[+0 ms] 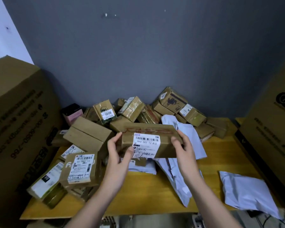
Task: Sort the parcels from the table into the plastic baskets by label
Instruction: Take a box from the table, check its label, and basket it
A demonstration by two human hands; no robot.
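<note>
I hold a long brown cardboard parcel (pixel 161 145) above the wooden table (pixel 148 191), its white barcode label (pixel 146 146) facing me. My left hand (pixel 118 155) grips its left end, thumb on the label's lower corner. My right hand (pixel 183 145) grips the right end, thumb on the front face. Behind it a heap of brown parcels (pixel 133 109) lies against the grey wall. More labelled boxes (pixel 81 168) are stacked at the front left. No plastic basket is in view.
Large cardboard cartons stand at the left (pixel 18 122) and right (pixel 273 129) of the table. White poly mailer bags lie in the middle (pixel 181 171) and at the front right (pixel 248 193). A pink and black box (pixel 72 112) sits at the back left.
</note>
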